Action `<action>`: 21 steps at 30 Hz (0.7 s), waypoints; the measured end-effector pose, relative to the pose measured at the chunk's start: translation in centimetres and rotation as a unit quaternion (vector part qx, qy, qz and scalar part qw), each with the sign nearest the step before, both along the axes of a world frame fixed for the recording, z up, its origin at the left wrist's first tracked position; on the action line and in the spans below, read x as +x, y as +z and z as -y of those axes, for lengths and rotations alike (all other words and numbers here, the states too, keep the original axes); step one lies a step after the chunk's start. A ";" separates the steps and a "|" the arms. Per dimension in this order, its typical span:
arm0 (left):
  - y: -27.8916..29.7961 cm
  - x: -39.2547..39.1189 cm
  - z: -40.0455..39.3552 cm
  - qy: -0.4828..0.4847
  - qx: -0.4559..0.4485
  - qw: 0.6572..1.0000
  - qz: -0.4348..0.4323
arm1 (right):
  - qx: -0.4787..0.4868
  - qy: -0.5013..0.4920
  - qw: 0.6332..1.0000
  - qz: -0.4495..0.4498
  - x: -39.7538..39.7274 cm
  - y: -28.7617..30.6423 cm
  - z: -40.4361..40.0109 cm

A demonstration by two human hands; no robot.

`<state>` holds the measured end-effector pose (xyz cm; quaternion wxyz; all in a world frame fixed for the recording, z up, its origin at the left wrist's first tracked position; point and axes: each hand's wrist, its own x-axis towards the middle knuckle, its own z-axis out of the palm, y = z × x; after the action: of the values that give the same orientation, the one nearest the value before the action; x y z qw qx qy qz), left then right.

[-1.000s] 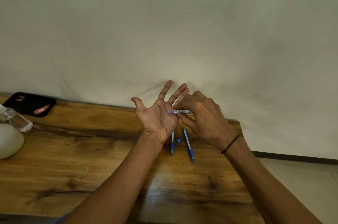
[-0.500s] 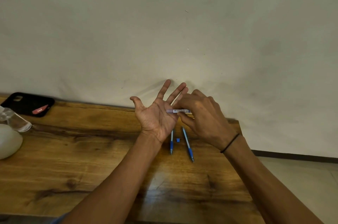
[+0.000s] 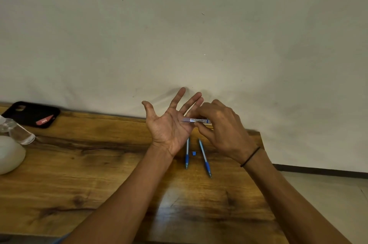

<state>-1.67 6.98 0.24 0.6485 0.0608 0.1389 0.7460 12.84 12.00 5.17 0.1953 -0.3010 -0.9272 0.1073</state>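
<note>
right hand [image 3: 223, 130] pinching a small clear lead case [image 3: 196, 120] held level over the upturned palm, left hand [image 3: 169, 124] flat with fingers spread, two blue pens [image 3: 205, 159] and a small blue cap [image 3: 194, 153] on the wooden table [image 3: 79, 174] beneath

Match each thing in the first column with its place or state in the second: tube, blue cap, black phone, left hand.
1 tube
2 blue cap
3 black phone
4 left hand

A lying between the two pens
B pinched by the right hand
C open, palm up
D far left of the table

Pairs: 1-B, 2-A, 3-D, 4-C
</note>
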 end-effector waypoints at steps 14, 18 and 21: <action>0.7 -1.4 2.0 0.104 -0.214 0.899 -0.368 | -0.022 -0.062 0.994 -0.092 0.9 0.2 -1.2; 1.1 -0.6 2.1 0.079 -0.196 0.932 -0.295 | -0.020 -0.068 0.991 -0.110 0.9 0.2 -1.2; 1.4 -0.4 1.9 0.079 -0.200 0.949 -0.231 | -0.025 -0.061 0.991 -0.116 0.9 0.1 -1.2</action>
<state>-2.04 5.08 1.65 0.5369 0.0894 0.4349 0.7174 13.74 13.17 5.28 0.3000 -0.3475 -0.8753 0.1522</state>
